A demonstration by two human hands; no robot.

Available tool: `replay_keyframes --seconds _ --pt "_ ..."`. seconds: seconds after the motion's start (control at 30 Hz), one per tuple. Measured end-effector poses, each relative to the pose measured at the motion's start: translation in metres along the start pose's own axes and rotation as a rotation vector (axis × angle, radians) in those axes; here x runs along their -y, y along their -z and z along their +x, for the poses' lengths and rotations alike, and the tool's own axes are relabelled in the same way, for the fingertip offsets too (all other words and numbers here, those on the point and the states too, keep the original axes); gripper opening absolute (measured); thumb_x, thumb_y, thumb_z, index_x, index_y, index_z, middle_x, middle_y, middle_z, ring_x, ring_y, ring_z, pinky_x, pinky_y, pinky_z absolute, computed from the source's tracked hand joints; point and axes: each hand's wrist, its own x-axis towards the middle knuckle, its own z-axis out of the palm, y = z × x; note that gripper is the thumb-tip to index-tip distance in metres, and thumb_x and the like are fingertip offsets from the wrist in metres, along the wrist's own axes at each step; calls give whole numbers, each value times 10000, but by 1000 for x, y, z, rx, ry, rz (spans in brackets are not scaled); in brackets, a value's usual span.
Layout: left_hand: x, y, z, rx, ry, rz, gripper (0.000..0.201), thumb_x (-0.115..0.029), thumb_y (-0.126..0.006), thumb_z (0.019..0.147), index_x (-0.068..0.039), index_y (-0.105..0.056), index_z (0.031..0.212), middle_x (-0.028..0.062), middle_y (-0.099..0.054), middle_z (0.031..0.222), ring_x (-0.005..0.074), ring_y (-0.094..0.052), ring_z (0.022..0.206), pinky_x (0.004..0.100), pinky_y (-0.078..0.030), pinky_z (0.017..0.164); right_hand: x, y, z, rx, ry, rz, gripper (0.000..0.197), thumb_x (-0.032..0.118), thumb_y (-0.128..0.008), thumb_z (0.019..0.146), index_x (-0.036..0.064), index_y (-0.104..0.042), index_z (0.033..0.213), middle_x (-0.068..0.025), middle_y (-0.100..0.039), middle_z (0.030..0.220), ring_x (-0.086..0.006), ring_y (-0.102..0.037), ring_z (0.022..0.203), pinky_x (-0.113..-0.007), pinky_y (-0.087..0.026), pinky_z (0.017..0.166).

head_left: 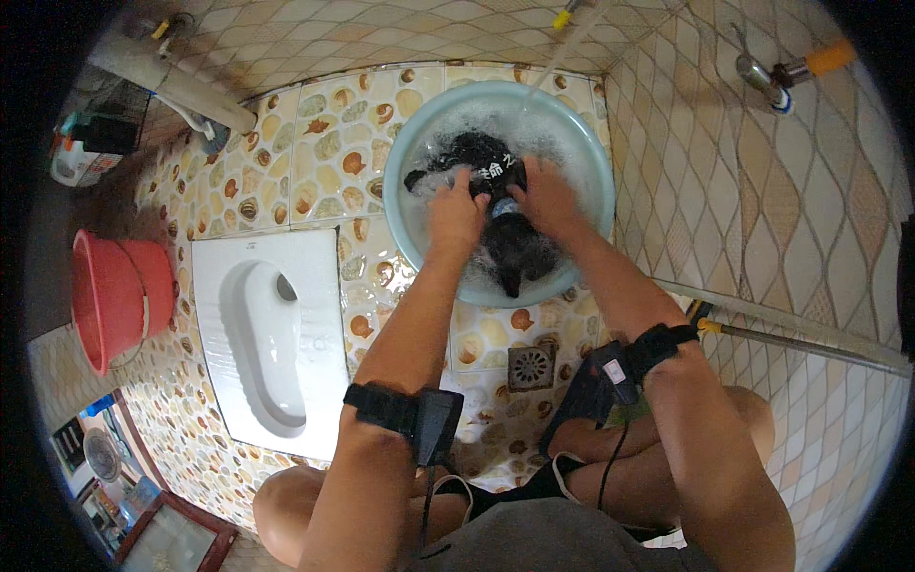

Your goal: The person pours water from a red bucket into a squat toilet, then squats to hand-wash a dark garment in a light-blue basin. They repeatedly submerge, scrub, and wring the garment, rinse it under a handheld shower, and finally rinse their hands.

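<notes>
A dark, wet garment (520,250) with white printing lies bunched in sudsy water inside a round light-blue basin (395,181). My left hand (457,214) grips the cloth on its left side, thumb and fingers bent into it. On the other side my right hand (549,198) holds the same cloth, its thumb turned inward toward the left hand. Some fingertips are hidden by fabric and foam. A thin stream of water (562,52) falls into the far side of the basin. The kind of garment cannot be made out.
A white squat toilet (322,315) is set in the pebble-patterned floor left of my arms. A red bucket (124,296) stands farther left. The floor drain (531,368) lies just nearer than the basin. Tiled wall (696,162) and a metal pole (810,345) are at the right.
</notes>
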Motion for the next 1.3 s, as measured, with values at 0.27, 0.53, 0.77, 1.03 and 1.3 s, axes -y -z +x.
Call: replay_keyframes --seconds 0.27,0.53,0.77,1.03,1.3 --pt "-2 12 21 57 198 -188 573 -521 -487 945 -74 -574 1292 205 -636 1199 399 -603 1071 520 -454 962 18 12 16 47 -340 573 534 157 -594 846 63 -478 1359 -251 -543 1283 -391 -571 1147 -469 -466 975" --pt "-8 23 -7 296 11 -1919 520 -507 -459 984 -71 -599 1231 114 -648 1173 294 -602 1068 444 -453 995 123 24 -84 -264 273 496 503 261 -687 800 75 -565 1251 -215 -583 1024 -372 -639 929 -443 -524 854" --pt "-36 22 -21 252 582 -1808 295 -347 -501 988 -102 -634 1085 87 -674 977 261 -643 886 418 -537 799 100 49 -29 -310 114 378 373 387 -677 820 70 -644 1014 -214 -592 940 -420 -617 869 -517 -503 756" --pt "-22 51 -26 121 367 -1828 380 -411 -550 972 -83 -626 1147 79 -673 1012 262 -641 883 427 -540 817 122 32 -64 -231 288 361 356 384 -644 847 48 -647 964 -221 -595 882 -422 -597 835 -525 -481 740" --pt "-28 70 -20 -133 264 -1043 582 -393 -727 856 -5 -561 1257 119 -654 1135 246 -633 971 402 -520 841 16 38 8 -204 -212 232 624 570 -580 868 -12 -670 1075 -288 -654 1062 -445 -609 1042 -514 -464 922"
